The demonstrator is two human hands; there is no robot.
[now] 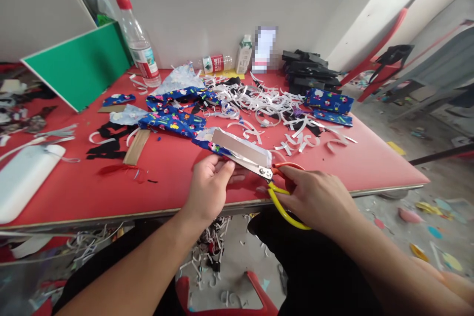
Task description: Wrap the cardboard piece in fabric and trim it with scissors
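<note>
My left hand (pixel 211 182) is closed on the near edge of a flat grey-beige strip (pixel 240 145) wrapped in blue printed fabric with a pale underside. My thumb lies on top, and the other fingers are partly hidden below. In my right hand (pixel 322 200) is a pair of scissors (pixel 265 173) with one yellow handle and one orange-red handle. Its blades point left along the strip's near edge, close to my left thumb; whether they bite into the fabric I cannot tell. More blue printed fabric (pixel 170 122) lies crumpled just beyond the strip.
White curled trimmings (pixel 255 98) cover the middle of the red table (pixel 174 173). Behind stand a clear bottle (pixel 142 54), a small carton (pixel 244 54) and a blurred phone (pixel 264 49). Black pieces (pixel 309 71) are stacked back right, near folded blue fabric (pixel 329 101). A white device (pixel 31 182) lies left.
</note>
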